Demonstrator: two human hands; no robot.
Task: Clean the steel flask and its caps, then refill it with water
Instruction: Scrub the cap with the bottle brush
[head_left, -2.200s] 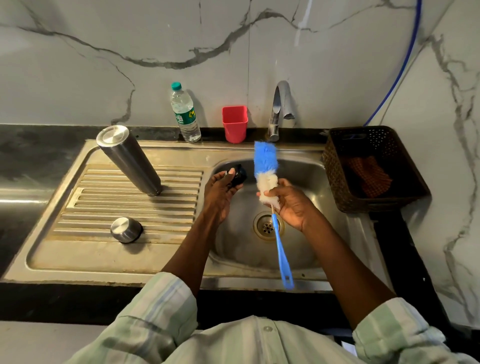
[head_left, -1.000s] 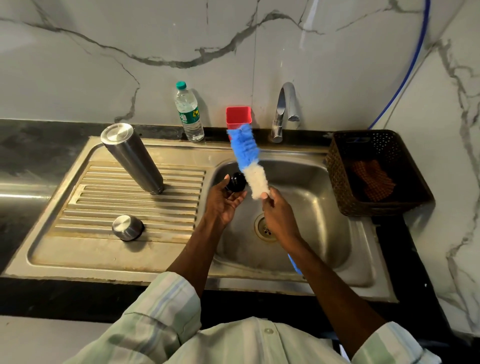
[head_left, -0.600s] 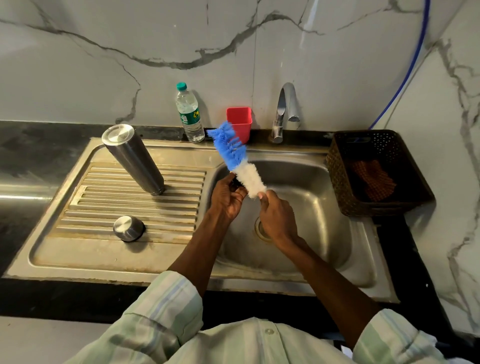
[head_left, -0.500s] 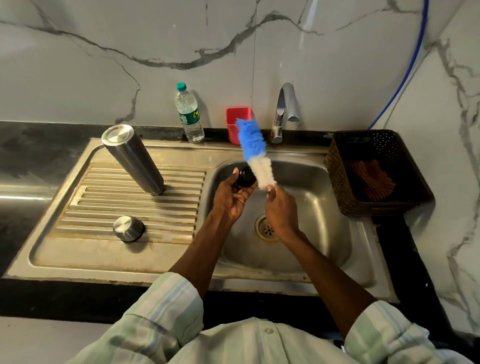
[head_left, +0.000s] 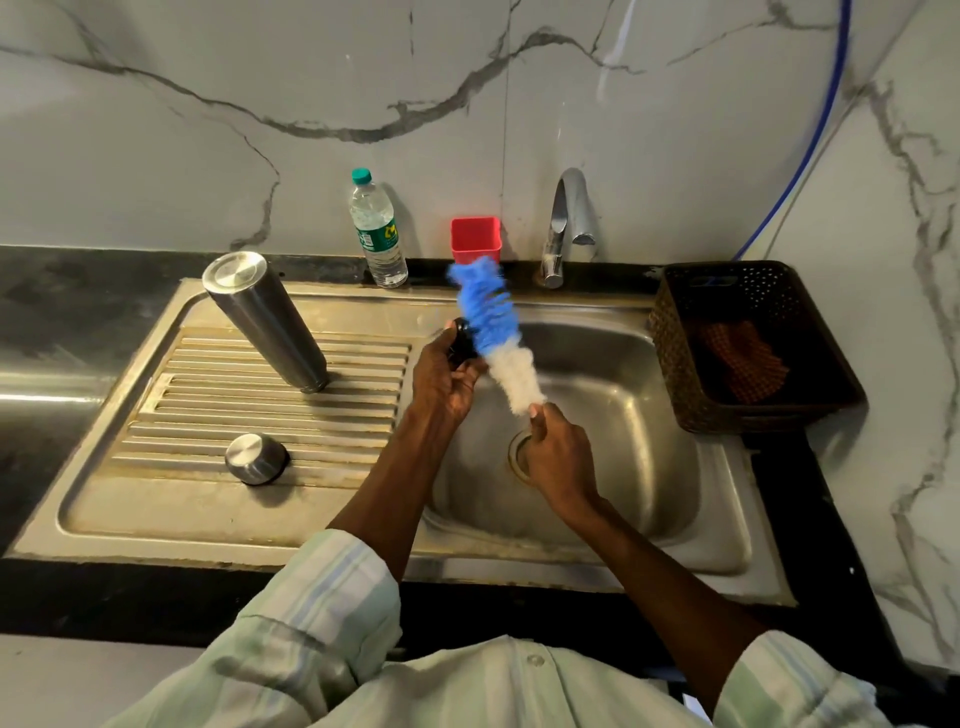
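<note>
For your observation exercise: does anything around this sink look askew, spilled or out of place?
Nothing is spilled or damaged. The steel flask stands upside down on the draining board, seemingly to drain; its apparent lean may be lens distortion. The steel cap sits nearby.

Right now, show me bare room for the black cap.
Free: drainboard ridges between flask and steel cap, and its flat front strip. Basin floor right of the drain is bare. Crowded: back ledge and basket.

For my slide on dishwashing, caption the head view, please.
Left hand holds small black cap while right hand scrubs it with blue-and-white bottle brush over steel sink.
</note>
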